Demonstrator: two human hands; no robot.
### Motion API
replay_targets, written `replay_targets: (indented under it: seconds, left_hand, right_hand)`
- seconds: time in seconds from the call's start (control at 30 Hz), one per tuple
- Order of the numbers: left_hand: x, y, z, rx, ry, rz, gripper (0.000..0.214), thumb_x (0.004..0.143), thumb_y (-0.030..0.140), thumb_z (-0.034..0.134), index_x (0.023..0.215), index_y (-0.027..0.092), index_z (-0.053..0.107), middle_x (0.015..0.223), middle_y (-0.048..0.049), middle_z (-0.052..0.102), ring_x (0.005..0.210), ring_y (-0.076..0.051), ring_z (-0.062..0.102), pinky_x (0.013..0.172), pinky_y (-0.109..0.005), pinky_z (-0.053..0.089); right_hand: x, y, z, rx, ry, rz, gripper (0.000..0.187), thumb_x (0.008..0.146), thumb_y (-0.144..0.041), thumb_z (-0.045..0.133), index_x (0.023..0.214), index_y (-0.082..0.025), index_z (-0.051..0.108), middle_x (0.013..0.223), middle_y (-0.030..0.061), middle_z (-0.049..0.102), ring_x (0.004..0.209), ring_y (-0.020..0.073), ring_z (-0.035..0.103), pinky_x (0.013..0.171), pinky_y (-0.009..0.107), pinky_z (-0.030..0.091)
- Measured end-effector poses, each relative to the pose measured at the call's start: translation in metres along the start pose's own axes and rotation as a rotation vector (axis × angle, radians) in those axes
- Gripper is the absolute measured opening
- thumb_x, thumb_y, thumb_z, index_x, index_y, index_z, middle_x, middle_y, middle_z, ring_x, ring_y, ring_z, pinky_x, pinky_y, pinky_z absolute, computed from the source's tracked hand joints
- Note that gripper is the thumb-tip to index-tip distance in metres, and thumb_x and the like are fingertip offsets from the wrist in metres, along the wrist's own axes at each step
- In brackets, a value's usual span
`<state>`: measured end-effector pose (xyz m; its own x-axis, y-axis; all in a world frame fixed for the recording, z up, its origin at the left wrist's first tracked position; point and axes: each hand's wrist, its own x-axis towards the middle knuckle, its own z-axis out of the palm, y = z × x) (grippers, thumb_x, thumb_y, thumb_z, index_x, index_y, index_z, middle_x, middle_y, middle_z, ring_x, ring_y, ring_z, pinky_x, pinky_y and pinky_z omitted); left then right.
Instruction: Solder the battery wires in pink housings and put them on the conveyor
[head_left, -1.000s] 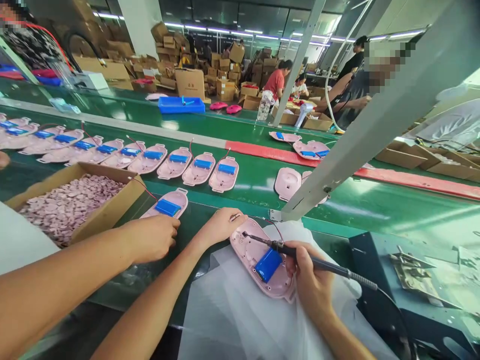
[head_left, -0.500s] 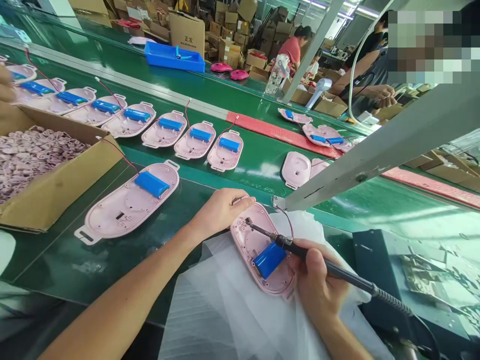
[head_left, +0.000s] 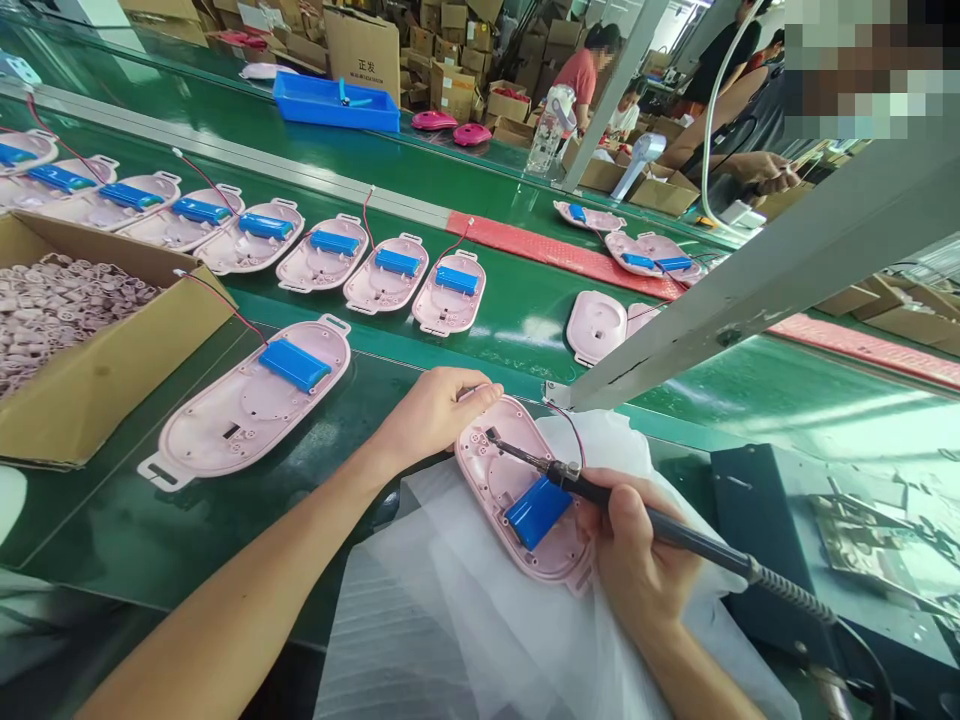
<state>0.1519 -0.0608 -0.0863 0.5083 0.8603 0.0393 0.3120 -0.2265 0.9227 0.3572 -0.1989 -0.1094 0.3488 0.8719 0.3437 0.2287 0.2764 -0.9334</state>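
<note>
A pink oval shell (head_left: 499, 482) with a blue battery (head_left: 538, 511) in it lies on white foam sheet (head_left: 480, 620). My left hand (head_left: 431, 411) grips the shell's far left edge, fingers curled. My right hand (head_left: 634, 565) is closed round a black soldering iron (head_left: 675, 538); its tip touches the inside of the shell near the top. A red wire (head_left: 574, 430) runs from the shell. Another pink shell with a blue battery (head_left: 251, 400) lies to the left on the green bench.
A cardboard box of small pink parts (head_left: 71, 330) stands at the left. A row of several pink shells with batteries (head_left: 360, 265) lies on the green conveyor. A slanted metal bar (head_left: 750, 290) crosses above. Other people work across the belt. A dark metal stand (head_left: 825, 540) is on the right.
A second forearm that reached to the left shell a second ago is gone. The view has dropped and shifted. My hands stay on the shell and the iron.
</note>
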Motion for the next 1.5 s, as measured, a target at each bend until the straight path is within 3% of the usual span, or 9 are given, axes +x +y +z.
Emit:
replay_targets:
  seconds: [0.77,1.5]
  left_hand:
    - [-0.0003,0.0003,0.0,-0.004,0.008,-0.021,0.04,0.1,0.043,0.056,0.074,0.016,0.069,0.06,0.0039,0.048,0.056,-0.011,0.042,0.052,-0.025,0.026]
    - [-0.0003,-0.0014,-0.0004,0.015,-0.003,-0.038,0.043,0.1,0.047,0.055,0.073,0.015,0.065,0.062,0.0043,0.047,0.056,-0.01,0.042,0.053,-0.025,0.023]
  right_hand:
    - [-0.0004,0.0006,-0.0031,0.009,-0.037,-0.053,0.023,0.103,-0.033,0.065,0.096,-0.022,0.084,0.054,-0.0029,0.066,0.042,0.0122,0.059,0.041,0.023,0.049]
    - [-0.0004,-0.0003,-0.0028,0.036,-0.053,-0.052,0.024,0.105,-0.036,0.064,0.099,-0.024,0.084,0.054,-0.0036,0.066,0.043,0.0114,0.059,0.041,0.021,0.049]
